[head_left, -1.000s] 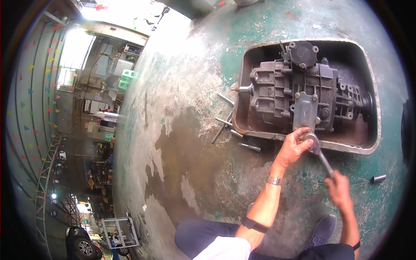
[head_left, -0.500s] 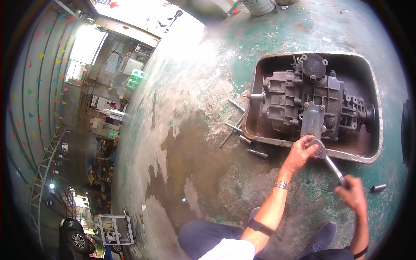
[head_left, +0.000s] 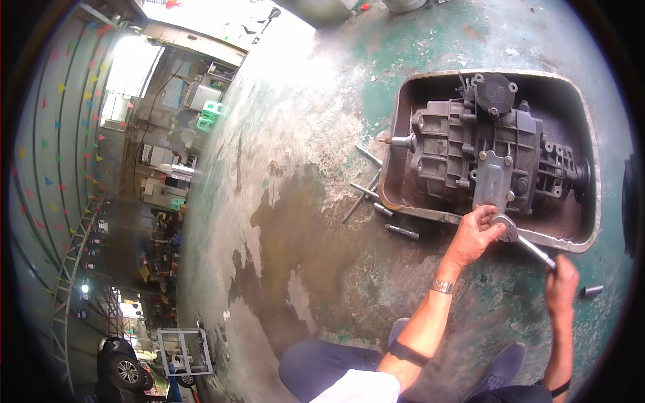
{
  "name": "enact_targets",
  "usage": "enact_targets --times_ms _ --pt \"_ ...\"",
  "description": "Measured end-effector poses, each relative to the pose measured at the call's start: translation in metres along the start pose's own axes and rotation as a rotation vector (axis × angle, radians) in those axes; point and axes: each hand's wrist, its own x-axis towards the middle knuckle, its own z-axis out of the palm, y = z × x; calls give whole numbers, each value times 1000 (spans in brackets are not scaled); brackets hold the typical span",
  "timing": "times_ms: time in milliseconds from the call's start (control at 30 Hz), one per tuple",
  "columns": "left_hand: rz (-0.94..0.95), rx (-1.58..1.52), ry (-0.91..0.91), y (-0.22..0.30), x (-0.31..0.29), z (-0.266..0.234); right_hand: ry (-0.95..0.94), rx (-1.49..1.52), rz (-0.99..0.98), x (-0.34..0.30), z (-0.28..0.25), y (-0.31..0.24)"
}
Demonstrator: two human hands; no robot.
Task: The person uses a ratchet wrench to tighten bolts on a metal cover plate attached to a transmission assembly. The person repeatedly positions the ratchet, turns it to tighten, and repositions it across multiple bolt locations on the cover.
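Observation:
A grey metal gearbox (head_left: 447, 158) lies in a worn rectangular metal tub (head_left: 591, 208), with a bolted plate (head_left: 492, 181) facing up on its near side. My left hand (head_left: 472, 238) is closed around the round head of a ratchet wrench (head_left: 535, 252) at the near end of that plate. What sits under the wrench head is hidden by the fingers. Out at the far end of the handle, my right hand (head_left: 562, 282) is wrapped round the grip. The handle slants down to the right, across the tub's near rim.
Loose sockets and bars lie left of the tub, among them a socket extension (head_left: 403, 232) and a long bar (head_left: 361, 199). A dark socket (head_left: 592, 291) rests right of my right hand. Behind stands a pale bucket (head_left: 403, 4). Green stools (head_left: 210, 115) are far left.
My right hand has moved up and to the right, swinging the wrench handle to a flatter angle. My left hand stays at the wrench head. The whole view has shifted slightly.

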Motion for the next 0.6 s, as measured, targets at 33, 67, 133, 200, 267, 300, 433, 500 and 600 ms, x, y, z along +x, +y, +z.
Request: enact_targets --times_ms 33,67,133,200,267,300,433,500,600 --pt "15 -29 -25 0 0 0 -33 133 -1 -23 12 -16" --pt "25 -30 -27 1 0 -1 -56 197 -65 -43 22 -34" --pt "16 3 -26 4 1 -3 -507 293 40 -71 39 -71" --pt "45 -3 -13 5 0 -3 -830 733 194 -79 62 -106" --pt "32 -14 -3 7 0 -3 -988 1171 295 -77 71 -122" --pt "22 -7 8 7 0 -3 -1024 1326 356 -74 71 -124" --pt "57 6 16 4 2 0 -1076 1282 507 -63 33 -98" --pt "58 -26 26 0 2 0 -1020 920 447 -49 -2 -66" --pt "37 -33 36 -8 4 2 -640 542 327 -12 -56 -6"
